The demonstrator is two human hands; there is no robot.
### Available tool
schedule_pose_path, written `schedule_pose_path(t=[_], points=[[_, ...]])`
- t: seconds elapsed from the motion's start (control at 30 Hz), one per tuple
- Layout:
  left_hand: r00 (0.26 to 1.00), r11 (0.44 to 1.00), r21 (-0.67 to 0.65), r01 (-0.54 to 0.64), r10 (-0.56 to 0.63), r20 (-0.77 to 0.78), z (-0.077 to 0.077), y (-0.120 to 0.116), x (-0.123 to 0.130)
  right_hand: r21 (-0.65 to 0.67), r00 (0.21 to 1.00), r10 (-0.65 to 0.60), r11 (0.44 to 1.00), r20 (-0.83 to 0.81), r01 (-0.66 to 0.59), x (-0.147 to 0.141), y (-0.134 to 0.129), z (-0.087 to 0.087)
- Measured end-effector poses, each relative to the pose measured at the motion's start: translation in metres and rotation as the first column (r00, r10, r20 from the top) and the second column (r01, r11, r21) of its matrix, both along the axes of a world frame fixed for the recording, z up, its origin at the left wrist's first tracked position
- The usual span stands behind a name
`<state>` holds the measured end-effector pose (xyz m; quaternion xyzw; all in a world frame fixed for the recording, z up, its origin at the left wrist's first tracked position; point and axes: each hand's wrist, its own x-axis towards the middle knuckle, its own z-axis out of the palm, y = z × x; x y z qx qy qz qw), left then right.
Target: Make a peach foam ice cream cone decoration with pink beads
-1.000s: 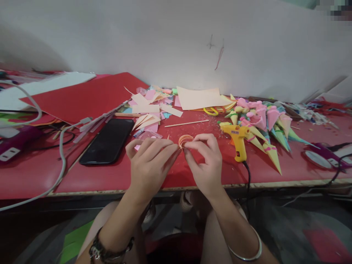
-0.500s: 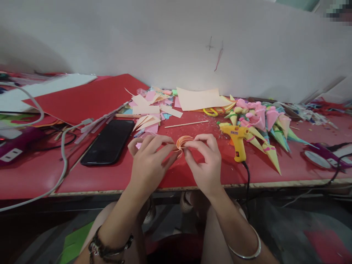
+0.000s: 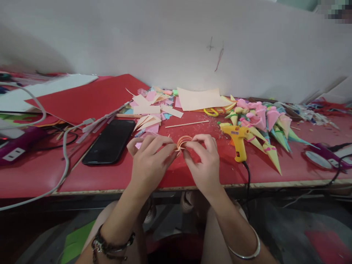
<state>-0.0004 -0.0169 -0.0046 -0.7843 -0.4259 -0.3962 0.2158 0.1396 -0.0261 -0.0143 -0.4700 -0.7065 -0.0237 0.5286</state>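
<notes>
Between my two hands is a small orange piece of folded paper (image 3: 184, 140), its layers curved into loops. My left hand (image 3: 152, 157) pinches its left end with thumb and fingers. At the right end, my right hand (image 3: 203, 157) grips the same paper between thumb and fingertips. The fingertips hide parts of the folds. Both hands are just above the red tabletop (image 3: 176, 176), near its front edge. A black phone (image 3: 110, 143) lies left of my left hand, and a yellow glue gun (image 3: 238, 141) rests to the right of my right hand.
Behind the hands are paper scraps (image 3: 147, 110), a thin wooden stick (image 3: 187, 124), a cream sheet (image 3: 199, 99) and yellow-handled scissors (image 3: 210, 112). Pastel paper cones (image 3: 271, 146) pile up at the right. A red sheet (image 3: 90, 97) and a white cable (image 3: 64, 146) lie leftward.
The loops of the orange paper look slightly more spread and turned between my fingers. Both hands keep their pinch and have barely moved.
</notes>
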Motion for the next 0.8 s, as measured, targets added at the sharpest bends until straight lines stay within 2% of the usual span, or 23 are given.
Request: schedule_pose_path(t=[0.4,0.57,0.7,0.8], points=[[0.999,0.999,-0.027,0.029,-0.028,0.027,-0.0028,-0.0009,0.0030,-0.028,0.998,0.039,0.999,-0.040,-0.041,-0.0005,0.0005,-0.0003],[1.000,0.998,-0.059,-0.003,0.004,0.017,-0.0045,0.0022,0.0035,-0.020,0.997,0.042,0.999,-0.066,-0.044,0.0021,0.0016,0.0007],[1.000,0.996,-0.088,0.030,-0.030,0.010,-0.0038,0.0031,0.0040,-0.012,0.988,0.072,0.997,-0.140,-0.075,0.0037,0.0012,0.0021],[0.999,0.994,-0.105,0.038,-0.034,0.034,-0.0033,0.0029,0.0033,-0.035,0.989,0.068,0.997,-0.129,-0.073,0.0048,0.0022,0.0012]])
